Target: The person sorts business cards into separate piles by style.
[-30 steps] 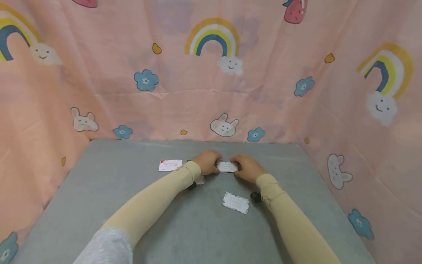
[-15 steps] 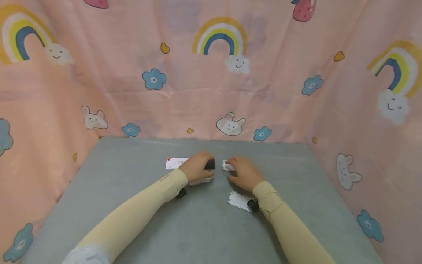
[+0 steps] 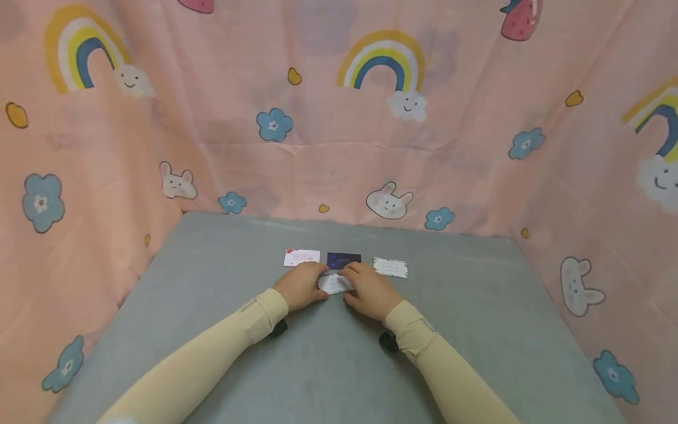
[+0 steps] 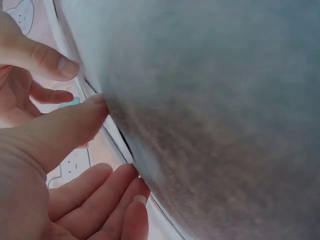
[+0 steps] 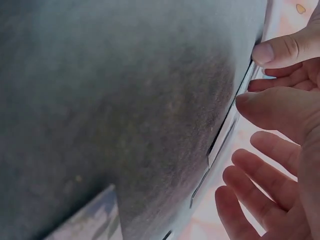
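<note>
Between the two hands in the head view lies a white business card [image 3: 335, 284] with a patterned border. My left hand [image 3: 302, 287] holds its left end, fingers at the far corner and thumb at the near one. Mirroring it, my right hand [image 3: 372, 291] has thumb and fingers at the right end. The left wrist view shows the thumb [image 4: 97, 102] and fingertips [image 4: 135, 175] at the card's edge, which appears as a thin strip. In the right wrist view the right thumb [image 5: 247, 102] touches the strip-like card [image 5: 225, 131], with the other fingers spread beyond.
Behind the hands, a white card with red corner [image 3: 302, 257], a dark blue card [image 3: 344, 260] and a leaf-bordered card [image 3: 391, 267] form a row. Another leaf-patterned card [image 5: 90, 220] shows in the right wrist view. A pink printed curtain [image 3: 318, 171] surrounds the grey table [image 3: 254, 353].
Both hands have left the leaf-bordered card at the right of the row and come left and nearer, to the white card in front. The dark blue card is now uncovered.
</note>
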A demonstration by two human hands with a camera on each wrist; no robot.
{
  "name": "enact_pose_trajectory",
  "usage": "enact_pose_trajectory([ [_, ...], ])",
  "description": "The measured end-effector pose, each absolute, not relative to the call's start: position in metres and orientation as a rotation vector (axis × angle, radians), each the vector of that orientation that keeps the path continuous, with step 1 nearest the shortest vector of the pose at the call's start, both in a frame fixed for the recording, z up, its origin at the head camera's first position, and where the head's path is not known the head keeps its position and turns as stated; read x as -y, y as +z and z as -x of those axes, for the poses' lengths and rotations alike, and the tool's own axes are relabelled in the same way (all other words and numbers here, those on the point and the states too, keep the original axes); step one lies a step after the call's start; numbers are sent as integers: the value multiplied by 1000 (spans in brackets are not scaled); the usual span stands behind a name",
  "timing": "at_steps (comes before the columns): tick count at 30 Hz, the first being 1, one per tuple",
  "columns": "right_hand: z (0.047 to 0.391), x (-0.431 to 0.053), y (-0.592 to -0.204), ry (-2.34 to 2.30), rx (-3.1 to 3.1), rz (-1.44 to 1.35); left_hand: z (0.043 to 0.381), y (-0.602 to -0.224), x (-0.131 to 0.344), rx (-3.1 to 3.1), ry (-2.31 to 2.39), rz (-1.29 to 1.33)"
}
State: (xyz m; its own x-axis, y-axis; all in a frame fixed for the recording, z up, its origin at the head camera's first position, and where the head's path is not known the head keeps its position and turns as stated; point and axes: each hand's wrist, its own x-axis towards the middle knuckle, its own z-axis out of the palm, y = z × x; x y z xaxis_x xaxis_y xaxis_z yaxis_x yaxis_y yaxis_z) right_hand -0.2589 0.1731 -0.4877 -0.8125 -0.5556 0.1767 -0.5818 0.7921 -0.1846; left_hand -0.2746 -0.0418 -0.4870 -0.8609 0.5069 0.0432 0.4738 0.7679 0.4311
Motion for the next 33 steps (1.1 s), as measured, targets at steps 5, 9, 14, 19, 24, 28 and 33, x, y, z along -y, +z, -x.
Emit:
enact_pose_trajectory([
  [5,260,-182,-489,356,2878,-902,279,-482,34,-2831,706,-860],
  [9,259,-193,-488,400,2895,-896,283,-480,28,-2795,706,-897],
  [14,260,-213,-482,505,2902,-861,290,-474,12,-2778,678,-939],
  [19,267,-242,-477,551,2943,-781,302,-466,-18,-2777,595,-989],
  [24,280,-272,-480,595,2981,-714,319,-465,-53,-2769,529,-1019],
  [28,291,-288,-481,581,3018,-624,333,-468,-76,-2775,510,-1006],
  [33,300,-299,-482,554,3028,-602,345,-475,-96,-2783,479,-958],
])
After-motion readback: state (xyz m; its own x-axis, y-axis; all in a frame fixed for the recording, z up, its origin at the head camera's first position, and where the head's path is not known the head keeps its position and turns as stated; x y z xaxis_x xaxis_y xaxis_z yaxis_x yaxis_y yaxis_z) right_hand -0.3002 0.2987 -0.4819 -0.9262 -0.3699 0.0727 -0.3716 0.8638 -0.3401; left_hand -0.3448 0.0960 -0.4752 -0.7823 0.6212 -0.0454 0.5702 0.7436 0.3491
